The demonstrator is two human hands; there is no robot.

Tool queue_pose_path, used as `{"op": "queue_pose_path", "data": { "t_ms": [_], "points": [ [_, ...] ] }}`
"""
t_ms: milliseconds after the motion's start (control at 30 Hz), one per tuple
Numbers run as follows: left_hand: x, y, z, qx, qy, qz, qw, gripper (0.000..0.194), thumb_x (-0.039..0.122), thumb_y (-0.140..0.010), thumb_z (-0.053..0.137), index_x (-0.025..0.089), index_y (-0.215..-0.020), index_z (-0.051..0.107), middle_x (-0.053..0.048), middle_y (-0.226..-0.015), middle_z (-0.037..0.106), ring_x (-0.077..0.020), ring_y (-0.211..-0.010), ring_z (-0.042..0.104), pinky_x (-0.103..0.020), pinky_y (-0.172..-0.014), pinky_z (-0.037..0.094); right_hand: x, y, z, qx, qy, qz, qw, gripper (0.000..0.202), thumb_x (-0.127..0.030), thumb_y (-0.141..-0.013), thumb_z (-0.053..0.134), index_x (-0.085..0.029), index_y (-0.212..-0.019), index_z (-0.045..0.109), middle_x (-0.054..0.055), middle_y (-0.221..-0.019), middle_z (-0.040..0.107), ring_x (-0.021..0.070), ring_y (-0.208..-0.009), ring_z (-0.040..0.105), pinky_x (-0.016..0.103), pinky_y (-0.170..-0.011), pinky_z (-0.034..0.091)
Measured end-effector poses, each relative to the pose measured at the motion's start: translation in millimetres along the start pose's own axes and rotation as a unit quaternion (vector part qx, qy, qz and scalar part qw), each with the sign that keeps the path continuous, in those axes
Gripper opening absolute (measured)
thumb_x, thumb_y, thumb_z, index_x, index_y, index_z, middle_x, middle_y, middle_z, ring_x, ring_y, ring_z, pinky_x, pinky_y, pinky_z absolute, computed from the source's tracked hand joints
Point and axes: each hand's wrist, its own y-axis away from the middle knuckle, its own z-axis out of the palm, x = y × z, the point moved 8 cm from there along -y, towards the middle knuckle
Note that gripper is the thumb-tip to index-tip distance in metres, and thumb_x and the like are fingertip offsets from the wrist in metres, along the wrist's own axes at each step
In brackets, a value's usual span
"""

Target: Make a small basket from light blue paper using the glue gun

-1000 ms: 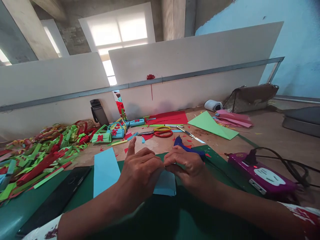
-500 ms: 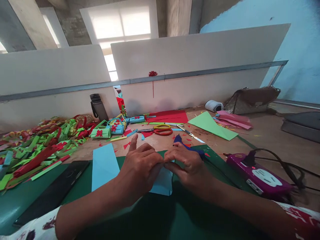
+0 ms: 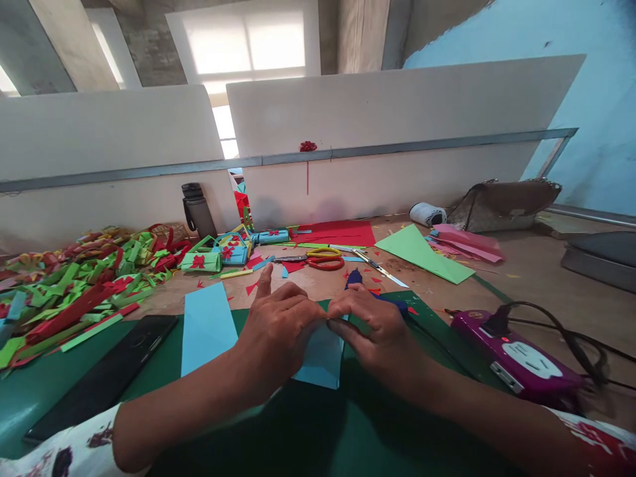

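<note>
Left hand (image 3: 278,328) and right hand (image 3: 377,328), nearly closed, pinch blue paper (image 3: 320,364) — the power strip's (image 3: 517,358) mark (image 3: 477,315) is illegible.

My left hand (image 3: 281,334) and right hand (image 3: 375,324) meet at the fingertips, pinching a folded light-blue paper (image 3: 319,363) (the pinched edge is hidden behind my fingers) above a green mat (image 3: 387,430). A flat blue sheet (image 3: 206,328) and a black phone (image 3: 106,374) lie to the left; a blue glue gun (image 3: 354,279) rests just beyond my right hand, and scissors (image 3: 304,259) lie farther back.

a paper-craft workshop: scissors (image 3: 307,259), a craft knife (image 3: 376,265), a green mat (image 3: 377,437) and heaped paper strips (image 3: 99,295)
</note>
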Motion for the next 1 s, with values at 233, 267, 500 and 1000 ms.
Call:
{"op": "queue_pose_path", "data": {
  "t_ms": [233,267,500,1000],
  "points": [
    [-1,1,-1.1,0.009,0.015,-0.013,1.0,0.02,0.01,-0.086,0.049,0.017,-0.07,0.06,0.003,-0.065,0.065,-0.0108,-0.068,0.059,-0.047,-0.109,0.009,3,3,3,-0.02,-0.007,-0.006,1.0,0.015,-0.012,-0.084,0.052,-0.02,-0.073,0.054,-0.004,-0.071,0.06,0.0113,-0.068,0.057,0.033,-0.086,0.036],
    [-1,1,-0.7,0.005,0.012,-0.013,1.0,0.02,0.01,-0.086,0.048,0.016,-0.072,0.061,0.002,-0.066,0.065,-0.0109,-0.069,0.059,-0.046,-0.11,0.009,4,3,2,-0.021,-0.012,-0.001,1.0,0.015,-0.012,-0.085,0.051,-0.021,-0.073,0.055,-0.004,-0.072,0.061,0.0114,-0.069,0.057,0.033,-0.086,0.036],
    [1,-1,-1.8,-0.007,0.018,-0.012,1.0,0.02,0.009,-0.085,0.048,0.016,-0.071,0.06,0.001,-0.069,0.066,-0.0112,-0.071,0.059,-0.047,-0.11,0.011,-1,0,0,-0.009,-0.02,-0.015,1.0,0.013,-0.011,-0.082,0.056,-0.02,-0.073,0.056,-0.002,-0.075,0.061,0.0125,-0.074,0.058,0.034,-0.087,0.036],
    [-35,-11,-35.8,0.022,0.108,-0.146,0.983,0.032,0.037,-0.089,0.045,0.022,-0.116,0.055,-0.006,-0.112,0.064,-0.0234,-0.109,0.054,-0.046,-0.105,0.022,54,-2,-4,0.035,-0.223,0.27,0.936,0.011,-0.027,-0.076,0.058,-0.019,-0.07,0.057,-0.002,-0.066,0.053,0.0116,-0.062,0.049,0.024,-0.058,0.041]
  ]
}}
